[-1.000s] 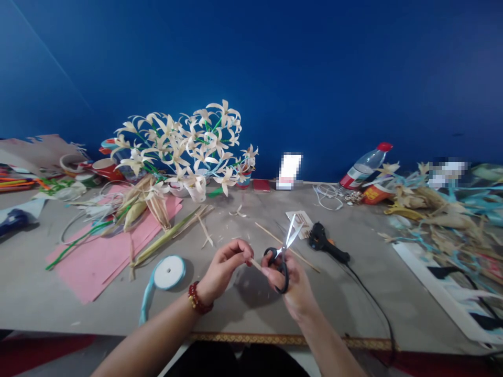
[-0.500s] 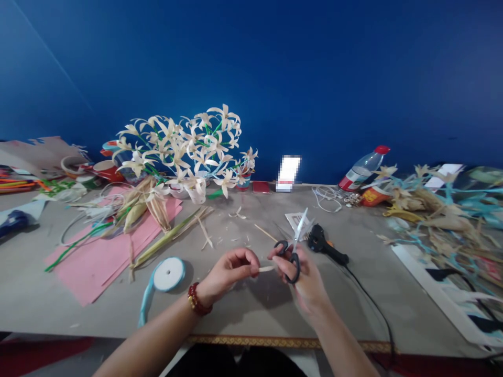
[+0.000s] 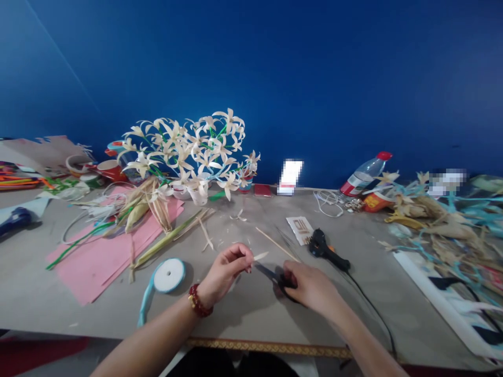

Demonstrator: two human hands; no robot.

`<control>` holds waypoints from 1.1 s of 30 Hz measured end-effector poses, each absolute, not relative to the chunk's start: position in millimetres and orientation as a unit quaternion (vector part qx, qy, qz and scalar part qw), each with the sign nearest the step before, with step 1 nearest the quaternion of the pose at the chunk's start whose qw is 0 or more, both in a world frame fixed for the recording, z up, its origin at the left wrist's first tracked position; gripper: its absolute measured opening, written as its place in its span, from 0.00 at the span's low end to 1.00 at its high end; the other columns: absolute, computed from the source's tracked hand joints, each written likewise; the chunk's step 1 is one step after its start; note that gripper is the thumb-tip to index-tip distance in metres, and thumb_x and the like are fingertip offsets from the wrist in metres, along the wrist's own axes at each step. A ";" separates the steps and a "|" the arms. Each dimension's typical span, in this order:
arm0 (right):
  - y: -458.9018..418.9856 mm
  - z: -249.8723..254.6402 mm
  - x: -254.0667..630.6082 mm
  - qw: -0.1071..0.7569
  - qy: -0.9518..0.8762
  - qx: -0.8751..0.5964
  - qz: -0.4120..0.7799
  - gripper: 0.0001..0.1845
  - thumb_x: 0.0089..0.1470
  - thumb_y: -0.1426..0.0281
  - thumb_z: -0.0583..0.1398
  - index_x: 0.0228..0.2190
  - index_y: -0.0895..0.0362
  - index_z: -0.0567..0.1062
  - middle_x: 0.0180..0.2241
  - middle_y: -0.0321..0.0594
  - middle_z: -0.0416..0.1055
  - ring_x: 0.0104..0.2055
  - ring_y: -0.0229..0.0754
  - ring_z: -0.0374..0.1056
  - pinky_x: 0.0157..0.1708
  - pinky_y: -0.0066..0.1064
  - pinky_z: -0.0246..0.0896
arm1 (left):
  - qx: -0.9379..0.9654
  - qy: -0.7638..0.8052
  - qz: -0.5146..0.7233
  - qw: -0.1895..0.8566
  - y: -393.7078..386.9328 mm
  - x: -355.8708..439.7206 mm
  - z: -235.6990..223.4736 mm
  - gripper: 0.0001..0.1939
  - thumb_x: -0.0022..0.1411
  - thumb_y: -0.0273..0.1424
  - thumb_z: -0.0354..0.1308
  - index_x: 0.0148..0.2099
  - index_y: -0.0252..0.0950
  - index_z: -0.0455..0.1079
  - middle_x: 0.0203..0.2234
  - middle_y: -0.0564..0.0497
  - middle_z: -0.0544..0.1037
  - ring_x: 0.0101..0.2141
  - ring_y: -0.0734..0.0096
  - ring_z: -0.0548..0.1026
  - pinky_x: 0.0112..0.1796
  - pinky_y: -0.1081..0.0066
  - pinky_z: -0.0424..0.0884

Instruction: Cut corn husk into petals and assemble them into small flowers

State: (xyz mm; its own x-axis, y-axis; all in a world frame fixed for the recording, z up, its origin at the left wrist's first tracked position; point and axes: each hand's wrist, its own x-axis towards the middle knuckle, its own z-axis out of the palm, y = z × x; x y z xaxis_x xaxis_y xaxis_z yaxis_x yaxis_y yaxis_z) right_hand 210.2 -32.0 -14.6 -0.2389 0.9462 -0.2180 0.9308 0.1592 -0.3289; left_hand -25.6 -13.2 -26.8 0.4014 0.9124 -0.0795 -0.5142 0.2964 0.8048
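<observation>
Head view, pale strip (image 3: pixel 261 256) crosswise, tip right

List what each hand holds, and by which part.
Left hand: a pale strip, by one end. Right hand: scissors, by the handles.

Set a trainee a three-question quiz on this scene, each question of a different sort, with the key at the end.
1. Open question: which of the person's hands is at the scissors?

2. Multiple choice: what is pinched in the fingers of the left hand?
A) a red-capped bottle
B) a pale sliver
C) a power strip

3. True or false: the ribbon roll lies to the left of the black glue gun.

Key:
1. The right hand.
2. B.
3. True.
</observation>
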 end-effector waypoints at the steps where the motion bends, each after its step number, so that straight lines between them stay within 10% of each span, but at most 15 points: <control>1: -27.9 -9.4 210.7 0.010 -0.770 -0.598 0.222 0.10 0.45 0.64 0.66 0.27 0.53 0.71 0.26 0.34 0.73 0.28 0.40 0.67 0.25 0.27 0.46 | 0.357 0.277 0.472 0.757 -13.0 -25.5 -27.5 0.08 0.55 0.31 0.67 0.31 0.32 0.71 0.23 0.53 0.71 0.26 0.78 0.67 0.31 0.77 0.62; 13: -8.4 4.5 203.3 0.001 -0.815 -0.488 0.314 0.11 0.40 0.70 0.68 0.28 0.54 0.73 0.24 0.30 0.70 0.26 0.36 0.63 0.23 0.26 0.45 | 0.316 0.281 0.476 0.771 -9.3 -26.2 -32.0 0.07 0.55 0.30 0.65 0.31 0.32 0.70 0.22 0.53 0.70 0.25 0.77 0.68 0.31 0.75 0.62; 20: -2.6 15.2 177.2 0.309 -0.790 -0.432 0.306 0.14 0.57 0.71 0.59 0.46 0.52 0.71 0.39 0.39 0.74 0.30 0.37 0.66 0.32 0.28 0.62 | 0.299 0.280 0.448 0.794 -12.3 -25.3 -30.8 0.08 0.56 0.30 0.64 0.30 0.32 0.70 0.21 0.53 0.70 0.25 0.77 0.66 0.30 0.75 0.60; 27: 2.9 10.6 157.9 0.372 -0.810 -0.344 0.294 0.05 0.61 0.70 0.58 0.35 0.53 0.75 0.35 0.38 0.75 0.35 0.39 0.69 0.35 0.29 0.63 | 0.266 0.265 0.427 0.822 -7.1 -27.6 -30.4 0.07 0.56 0.30 0.63 0.30 0.32 0.70 0.23 0.52 0.70 0.25 0.77 0.66 0.30 0.75 0.62; 33: 1.9 1.2 156.5 0.364 -0.762 -0.437 0.310 0.05 0.59 0.68 0.59 0.33 0.55 0.75 0.30 0.36 0.74 0.32 0.39 0.69 0.33 0.28 0.62 | 0.528 0.380 0.498 0.573 -10.8 -29.0 -22.9 0.06 0.59 0.31 0.61 0.38 0.35 0.74 0.31 0.49 0.75 0.32 0.70 0.70 0.38 0.72 0.64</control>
State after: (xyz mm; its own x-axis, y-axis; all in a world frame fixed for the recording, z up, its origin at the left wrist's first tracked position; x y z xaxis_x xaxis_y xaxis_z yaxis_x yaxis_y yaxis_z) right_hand 156.5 1.9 1.2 -0.3526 0.8918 0.2836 0.4406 0.4256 -0.7904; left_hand -29.0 -10.8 -22.9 0.2152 0.9724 0.0899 -0.1694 -0.0535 0.9841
